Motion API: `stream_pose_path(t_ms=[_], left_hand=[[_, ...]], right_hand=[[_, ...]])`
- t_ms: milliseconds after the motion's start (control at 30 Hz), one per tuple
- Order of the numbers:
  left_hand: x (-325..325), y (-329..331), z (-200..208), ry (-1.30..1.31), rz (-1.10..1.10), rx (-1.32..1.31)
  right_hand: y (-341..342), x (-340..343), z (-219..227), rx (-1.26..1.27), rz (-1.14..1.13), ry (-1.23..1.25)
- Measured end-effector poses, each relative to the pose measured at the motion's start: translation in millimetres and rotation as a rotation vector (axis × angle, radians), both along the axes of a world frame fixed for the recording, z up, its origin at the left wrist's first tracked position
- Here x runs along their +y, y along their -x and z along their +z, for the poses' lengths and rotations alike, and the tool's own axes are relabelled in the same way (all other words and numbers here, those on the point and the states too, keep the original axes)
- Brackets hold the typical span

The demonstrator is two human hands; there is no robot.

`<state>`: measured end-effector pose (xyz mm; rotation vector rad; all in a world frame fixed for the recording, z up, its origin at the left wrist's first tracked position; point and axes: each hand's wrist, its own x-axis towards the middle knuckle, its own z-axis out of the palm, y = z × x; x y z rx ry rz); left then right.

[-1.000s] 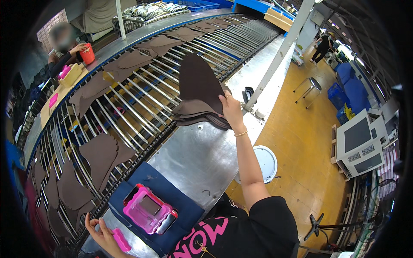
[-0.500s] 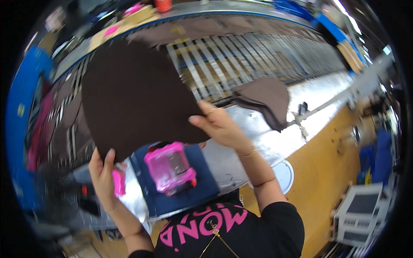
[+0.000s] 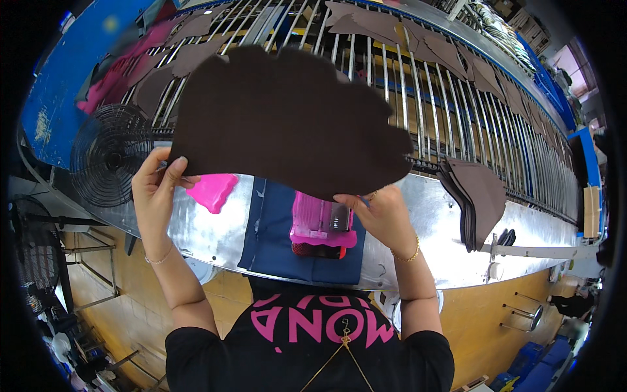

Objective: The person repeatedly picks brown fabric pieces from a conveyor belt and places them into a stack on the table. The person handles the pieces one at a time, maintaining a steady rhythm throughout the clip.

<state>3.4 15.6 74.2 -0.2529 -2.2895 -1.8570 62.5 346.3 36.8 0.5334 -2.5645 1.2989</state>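
I hold a large dark brown cut piece of leather (image 3: 287, 117) spread flat in front of me, above the metal table. My left hand (image 3: 157, 186) grips its lower left edge. My right hand (image 3: 382, 212) grips its lower right edge. Under the piece, a pink handheld device (image 3: 320, 225) lies on a dark blue cloth (image 3: 274, 228). A flat pink shape (image 3: 212, 191) lies on the table beside my left hand.
A stack of brown leather pieces (image 3: 477, 196) rests at the table's right. Behind the shiny metal table (image 3: 424, 255) runs a roller conveyor (image 3: 457, 111) carrying more brown pieces. A round wire fan guard (image 3: 108, 153) stands at the left.
The view has swung left. The leather piece has been raised and turned flat between both hands, and the stack it came from now lies off to the right.
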Motion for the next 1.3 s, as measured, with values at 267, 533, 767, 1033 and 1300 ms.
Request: stream_pose_path(t_ms=[267,533,767,1033,1300], left_hand=[[42.1,-4.4,-18.9,0.284,-0.279,-0.115],[136.3,-9.2,-25.5,0.481,-0.624,0.250],[208.8,-0.3,-3.2,0.520,-0.978,0.457],[249.3,28.4,51.6,0.391,-0.843,0.605],[251.8,104.0,-24.4,0.382,-0.686,0.192]], right_hand=[[-42.1,45.9,-9.8,-0.037,-0.155,-0.040],[-135.7,122.5,-35.4,-0.300,-0.480,-0.069],[-203.6,185.3,47.8,-0.035,-0.930,-0.417],[-102.3,151.5,139.8,0.141,-0.612,-0.925],[-31.5,118.1,161.2,0.409,-0.785,-1.181]])
